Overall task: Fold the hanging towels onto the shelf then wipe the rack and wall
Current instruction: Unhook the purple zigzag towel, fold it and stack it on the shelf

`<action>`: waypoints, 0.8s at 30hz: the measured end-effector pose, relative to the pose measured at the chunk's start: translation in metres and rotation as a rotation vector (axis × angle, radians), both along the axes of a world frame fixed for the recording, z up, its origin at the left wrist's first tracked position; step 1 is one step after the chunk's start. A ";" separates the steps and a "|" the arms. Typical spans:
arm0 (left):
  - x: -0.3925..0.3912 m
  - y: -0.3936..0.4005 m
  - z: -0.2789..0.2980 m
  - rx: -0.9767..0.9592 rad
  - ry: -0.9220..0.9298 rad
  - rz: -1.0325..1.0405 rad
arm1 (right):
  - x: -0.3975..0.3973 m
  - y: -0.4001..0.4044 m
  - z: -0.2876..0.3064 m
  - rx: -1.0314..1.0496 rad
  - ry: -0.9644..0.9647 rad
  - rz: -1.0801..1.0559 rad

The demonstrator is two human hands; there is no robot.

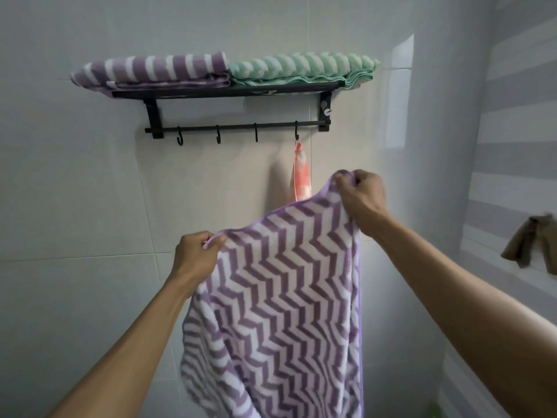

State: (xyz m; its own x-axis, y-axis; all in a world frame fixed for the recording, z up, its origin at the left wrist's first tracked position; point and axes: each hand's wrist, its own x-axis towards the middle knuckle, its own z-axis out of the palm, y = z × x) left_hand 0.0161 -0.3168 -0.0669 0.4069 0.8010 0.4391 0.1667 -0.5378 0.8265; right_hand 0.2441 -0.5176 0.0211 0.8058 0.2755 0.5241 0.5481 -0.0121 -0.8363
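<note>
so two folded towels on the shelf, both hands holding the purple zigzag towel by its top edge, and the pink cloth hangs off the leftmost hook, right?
Not quite: the pink cloth hangs from the rightmost hook, not the leftmost, as the head view shows. The rest holds: two folded towels, purple and green, on the shelf, and the left hand and right hand hold the purple zigzag towel by its top edge.

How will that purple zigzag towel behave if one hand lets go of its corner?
Likely floppy: the purple zigzag towel sags between the left hand and right hand and hangs in loose folds below. The freed corner would probably drop, leaving it dangling from the other grip. It looks soft and plush, so probably not slippery.
</note>
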 end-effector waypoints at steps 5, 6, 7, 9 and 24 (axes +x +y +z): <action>0.025 -0.028 0.044 0.101 0.013 -0.254 | -0.056 0.022 -0.017 -0.318 -0.128 0.576; 0.027 -0.035 0.050 0.108 0.025 -0.294 | -0.063 0.026 -0.019 -0.438 -0.145 0.607; 0.027 -0.040 0.055 0.121 0.038 -0.318 | -0.064 0.031 -0.023 -0.543 -0.173 0.622; 0.023 -0.044 0.061 0.142 0.064 -0.338 | -0.067 0.034 -0.028 -0.614 -0.198 0.646; -0.052 0.025 -0.017 0.084 0.284 -0.008 | 0.010 -0.008 -0.001 -0.364 0.030 0.102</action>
State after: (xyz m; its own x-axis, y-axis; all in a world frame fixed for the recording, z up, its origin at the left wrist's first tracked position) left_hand -0.0363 -0.2913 -0.0839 0.5291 0.7630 0.3713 0.3804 -0.6044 0.7000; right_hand 0.2537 -0.5253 0.0206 0.7779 0.5192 0.3540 0.5375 -0.2580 -0.8028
